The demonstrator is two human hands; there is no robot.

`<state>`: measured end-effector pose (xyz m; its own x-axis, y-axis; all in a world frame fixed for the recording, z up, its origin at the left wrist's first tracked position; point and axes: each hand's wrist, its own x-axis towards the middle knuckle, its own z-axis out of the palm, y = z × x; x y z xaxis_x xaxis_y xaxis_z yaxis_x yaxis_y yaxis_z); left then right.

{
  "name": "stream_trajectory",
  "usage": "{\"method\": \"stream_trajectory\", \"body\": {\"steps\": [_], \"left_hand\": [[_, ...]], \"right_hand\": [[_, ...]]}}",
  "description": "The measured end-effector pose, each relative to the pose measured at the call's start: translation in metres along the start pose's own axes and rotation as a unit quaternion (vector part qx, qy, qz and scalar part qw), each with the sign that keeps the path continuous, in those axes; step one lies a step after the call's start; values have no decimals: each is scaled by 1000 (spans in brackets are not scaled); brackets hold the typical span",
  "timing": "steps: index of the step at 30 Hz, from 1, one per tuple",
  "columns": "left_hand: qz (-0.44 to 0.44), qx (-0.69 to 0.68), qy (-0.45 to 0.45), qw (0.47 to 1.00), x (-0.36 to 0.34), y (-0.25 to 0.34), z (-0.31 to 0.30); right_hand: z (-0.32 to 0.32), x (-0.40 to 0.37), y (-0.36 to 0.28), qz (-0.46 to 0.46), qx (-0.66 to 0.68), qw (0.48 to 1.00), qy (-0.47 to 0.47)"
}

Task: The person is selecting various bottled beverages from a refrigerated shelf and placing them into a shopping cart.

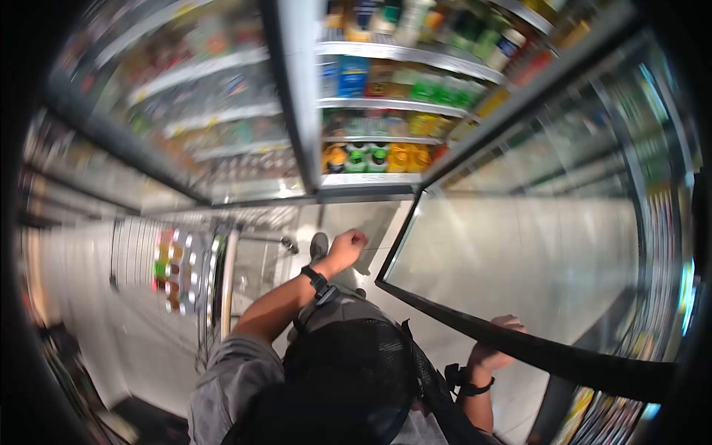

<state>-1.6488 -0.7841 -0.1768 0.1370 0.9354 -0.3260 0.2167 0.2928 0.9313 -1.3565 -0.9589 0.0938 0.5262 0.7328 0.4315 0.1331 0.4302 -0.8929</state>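
Observation:
My left hand (pixel 347 250) hangs in front of my body above the floor, its fingers curled in with nothing visible in them. A black band sits on that wrist. To my right, my right hand (pixel 495 347) is wrapped around the dark frame of a glass fridge door (pixel 519 252); the frame hides part of the fingers. The door is swung open toward me. Behind it, the fridge shelves (pixel 393 104) hold rows of bottles and packs, with green and yellow bottles (pixel 377 157) on the lowest one.
A shopping cart (pixel 228 274) stands at my left, with several cans or jars (pixel 175 271) seen beside its handle. Another glass door (pixel 215 96), shut, covers the shelves on the left. My shoe (pixel 319 245) is on the tiled floor (pixel 437 311). Magazine-like items (pixel 608 419) are at lower right.

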Motion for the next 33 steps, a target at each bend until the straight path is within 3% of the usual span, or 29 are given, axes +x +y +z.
{"method": "stream_trajectory", "body": {"steps": [2, 4, 5, 6, 8, 10, 11, 12, 13, 17, 21, 22, 24, 25, 27, 33], "left_hand": [[28, 17, 82, 996, -33, 24, -38], [90, 9, 124, 988, -60, 32, -72], [75, 3, 166, 983, -80, 41, -87], [93, 51, 197, 975, -102, 53, -102], [101, 105, 257, 955, -162, 68, -133], [190, 251, 289, 904, -196, 67, -157], [180, 252, 309, 899, -215, 61, -171], [192, 289, 347, 871, -240, 55, -184], [200, 327, 381, 841, -264, 50, -195], [114, 322, 446, 828, -342, 16, -244], [15, 297, 513, 805, -389, -23, -325], [9, 294, 514, 806, -394, -38, -347], [-135, 269, 569, 765, -393, -76, -394], [-136, 269, 568, 766, -391, -94, -422], [-298, 101, 594, 741, -386, -133, -474], [-392, 104, 591, 698, -356, -269, -576]], "right_hand": [[46, -2, -8, -67, -121, 985, -100], [95, -13, 10, -65, -44, 996, -31], [117, -19, 17, -64, -21, 998, 18], [105, -12, 37, -119, -86, 982, -117], [166, -7, -4, -58, -200, 956, -205], [232, 9, -7, -116, -237, 924, -276], [267, 11, -8, -141, -233, 921, -279], [293, 18, -3, -97, -264, 912, -298], [324, 24, 6, -132, -209, 923, -296], [426, 49, 39, -150, -224, 933, -237], [485, 85, 86, -201, -351, 898, -174], [493, 85, 85, -194, -342, 903, -175], [506, 93, 95, -208, -377, 889, -156], [508, 114, 115, -214, -421, 869, -149], [514, 120, 129, -213, -400, 882, -128], [517, 123, 132, -209, -417, 877, -112]]}}
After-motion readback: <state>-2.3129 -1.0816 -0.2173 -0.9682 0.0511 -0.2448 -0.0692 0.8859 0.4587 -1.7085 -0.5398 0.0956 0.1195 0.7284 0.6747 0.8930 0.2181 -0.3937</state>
